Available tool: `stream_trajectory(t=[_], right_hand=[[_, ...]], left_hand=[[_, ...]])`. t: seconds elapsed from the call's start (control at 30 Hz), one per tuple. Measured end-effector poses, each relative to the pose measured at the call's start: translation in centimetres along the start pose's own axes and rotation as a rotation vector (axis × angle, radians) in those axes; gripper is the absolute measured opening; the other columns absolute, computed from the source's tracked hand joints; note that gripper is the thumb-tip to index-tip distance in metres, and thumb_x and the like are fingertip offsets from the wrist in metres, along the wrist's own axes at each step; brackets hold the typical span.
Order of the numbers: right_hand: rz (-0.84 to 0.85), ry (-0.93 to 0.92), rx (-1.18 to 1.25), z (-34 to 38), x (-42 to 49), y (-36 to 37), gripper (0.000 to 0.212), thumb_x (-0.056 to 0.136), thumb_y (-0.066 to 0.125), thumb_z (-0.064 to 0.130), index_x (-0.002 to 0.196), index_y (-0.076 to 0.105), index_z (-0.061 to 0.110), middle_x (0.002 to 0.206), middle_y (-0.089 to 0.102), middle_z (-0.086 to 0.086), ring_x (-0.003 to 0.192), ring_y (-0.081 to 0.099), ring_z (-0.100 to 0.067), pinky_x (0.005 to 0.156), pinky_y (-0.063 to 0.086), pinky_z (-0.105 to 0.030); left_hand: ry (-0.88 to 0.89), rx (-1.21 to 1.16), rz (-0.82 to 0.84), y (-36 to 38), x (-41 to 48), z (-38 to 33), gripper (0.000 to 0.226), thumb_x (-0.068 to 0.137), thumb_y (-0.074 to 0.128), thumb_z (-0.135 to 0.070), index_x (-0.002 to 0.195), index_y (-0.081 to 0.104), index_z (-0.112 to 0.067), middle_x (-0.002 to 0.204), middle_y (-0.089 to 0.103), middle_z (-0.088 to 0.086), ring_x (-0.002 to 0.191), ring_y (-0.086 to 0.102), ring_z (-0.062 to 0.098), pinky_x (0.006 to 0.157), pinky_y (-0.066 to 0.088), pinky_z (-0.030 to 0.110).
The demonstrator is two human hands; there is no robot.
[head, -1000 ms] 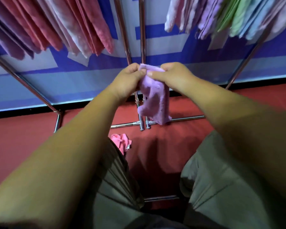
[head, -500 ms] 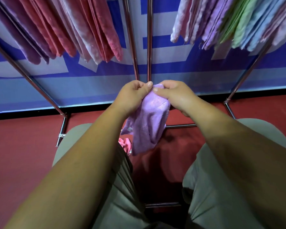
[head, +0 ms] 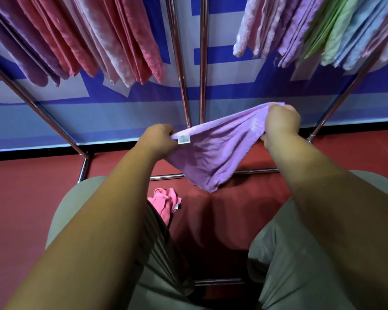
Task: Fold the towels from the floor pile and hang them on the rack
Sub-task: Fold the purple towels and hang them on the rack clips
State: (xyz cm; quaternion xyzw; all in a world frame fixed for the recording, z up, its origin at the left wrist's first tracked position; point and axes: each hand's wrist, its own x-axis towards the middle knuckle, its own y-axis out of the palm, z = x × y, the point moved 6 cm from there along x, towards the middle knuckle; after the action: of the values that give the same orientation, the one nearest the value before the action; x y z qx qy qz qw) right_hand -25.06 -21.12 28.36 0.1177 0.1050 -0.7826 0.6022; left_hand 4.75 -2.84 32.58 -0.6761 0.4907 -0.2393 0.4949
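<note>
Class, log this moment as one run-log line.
left hand: pinches lilac towel corner | right hand: grips opposite corner | pink towel: on floor | rack: holds hung towels

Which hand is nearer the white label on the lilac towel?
Left. The left hand pinches the corner beside the small white label; the right hand grips the lilac terry towel's far corner.

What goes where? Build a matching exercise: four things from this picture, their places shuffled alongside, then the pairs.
1. lilac towel
2. lone pink towel
3. green towels
4. white tag

A. on the rack, upper right
B. stretched between left hand and right hand
C. on the red floor
D. on the lilac towel's corner by the left hand

Pairs: 1-B, 2-C, 3-A, 4-D
</note>
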Motion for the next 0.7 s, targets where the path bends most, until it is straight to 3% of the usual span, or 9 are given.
stream_trajectory(t=[0.1, 0.17, 0.23, 0.3, 0.37, 0.43, 0.53, 0.63, 0.7], right_hand=[[0.054, -0.033, -0.109, 0.5, -1.3, 0.5, 0.022, 0.08, 0.055, 0.035, 0.078, 0.068, 0.019, 0.081, 0.075, 0.0, 0.079, 0.074, -0.027, 0.083, 0.065, -0.049], [0.111, -0.046, -0.159, 1.7, -4.2, 1.0, 0.019, 0.083, 0.061, 0.031, 0.074, 0.068, 0.015, 0.069, 0.069, 0.003, 0.068, 0.065, -0.022, 0.071, 0.059, -0.038], [0.146, -0.101, -0.224, 2.3, -5.4, 1.7, 0.02, 0.086, 0.063, 0.026, 0.072, 0.067, 0.013, 0.063, 0.062, 0.006, 0.063, 0.056, -0.019, 0.063, 0.049, -0.029], [0.187, -0.209, -0.319, 2.8, -6.0, 2.4, 0.019, 0.085, 0.062, 0.025, 0.077, 0.07, 0.009, 0.065, 0.061, 0.004, 0.066, 0.053, -0.019, 0.065, 0.047, -0.03], [0.245, -0.324, -0.452, 3.1, -7.1, 3.2, 0.022, 0.086, 0.059, 0.024, 0.079, 0.07, 0.006, 0.07, 0.066, -0.004, 0.072, 0.054, -0.019, 0.071, 0.051, -0.034], [0.289, -0.427, -0.56, 3.1, -8.0, 4.1, 0.027, 0.088, 0.058, 0.026, 0.08, 0.067, 0.002, 0.074, 0.066, -0.014, 0.072, 0.051, -0.017, 0.073, 0.053, -0.038], [0.366, -0.53, -0.672, 2.6, -9.8, 5.1, 0.027, 0.091, 0.059, 0.031, 0.071, 0.064, 0.012, 0.064, 0.06, -0.002, 0.071, 0.053, -0.015, 0.068, 0.049, -0.033], [0.466, -0.571, -0.775, 1.8, -11.6, 6.2, 0.031, 0.093, 0.06, 0.032, 0.063, 0.063, 0.028, 0.059, 0.06, 0.007, 0.069, 0.054, -0.017, 0.059, 0.041, -0.024], [0.511, -0.613, -0.831, 1.5, -12.7, 6.8, 0.029, 0.093, 0.058, 0.035, 0.065, 0.065, 0.028, 0.061, 0.061, 0.004, 0.07, 0.055, -0.024, 0.059, 0.044, -0.026]], left_hand=[[-0.131, -0.356, 0.077, 0.6, 0.0, 0.7, 0.031, 0.088, 0.081, -0.033, 0.078, 0.061, -0.012, 0.069, 0.058, 0.006, 0.062, 0.051, 0.026, 0.06, 0.046, 0.03], [-0.214, -0.611, 0.209, 1.4, -0.5, 0.5, 0.027, 0.081, 0.087, -0.029, 0.094, 0.07, -0.012, 0.078, 0.064, 0.008, 0.067, 0.055, 0.023, 0.066, 0.05, 0.035], [-0.242, -0.722, 0.298, 1.9, -1.1, -0.5, 0.019, 0.086, 0.078, -0.017, 0.103, 0.069, -0.015, 0.084, 0.062, 0.012, 0.073, 0.054, 0.023, 0.066, 0.047, 0.035], [-0.265, -0.814, 0.306, 2.1, -1.3, -1.4, 0.013, 0.089, 0.061, -0.006, 0.1, 0.064, -0.013, 0.083, 0.055, 0.012, 0.069, 0.047, 0.022, 0.061, 0.043, 0.032], [-0.285, -0.888, 0.318, 2.4, -1.3, -2.0, 0.014, 0.088, 0.054, -0.006, 0.099, 0.061, -0.012, 0.084, 0.05, 0.012, 0.065, 0.041, 0.021, 0.059, 0.039, 0.031], [-0.286, -0.902, 0.328, 2.9, -1.3, -2.3, 0.012, 0.088, 0.061, -0.01, 0.099, 0.063, -0.013, 0.085, 0.048, 0.013, 0.065, 0.038, 0.021, 0.057, 0.038, 0.031], [-0.277, -0.797, 0.236, 3.7, -1.0, -2.0, 0.011, 0.095, 0.068, -0.012, 0.085, 0.063, -0.015, 0.077, 0.051, 0.012, 0.063, 0.045, 0.022, 0.059, 0.047, 0.03], [-0.261, -0.831, 0.141, 4.0, -0.6, -2.1, 0.009, 0.096, 0.073, -0.017, 0.089, 0.07, -0.012, 0.076, 0.057, 0.014, 0.069, 0.053, 0.025, 0.069, 0.055, 0.037], [-0.266, -0.892, 0.129, 3.9, -0.5, -2.7, 0.009, 0.096, 0.073, -0.017, 0.093, 0.074, -0.009, 0.076, 0.061, 0.016, 0.069, 0.057, 0.026, 0.07, 0.059, 0.036]])
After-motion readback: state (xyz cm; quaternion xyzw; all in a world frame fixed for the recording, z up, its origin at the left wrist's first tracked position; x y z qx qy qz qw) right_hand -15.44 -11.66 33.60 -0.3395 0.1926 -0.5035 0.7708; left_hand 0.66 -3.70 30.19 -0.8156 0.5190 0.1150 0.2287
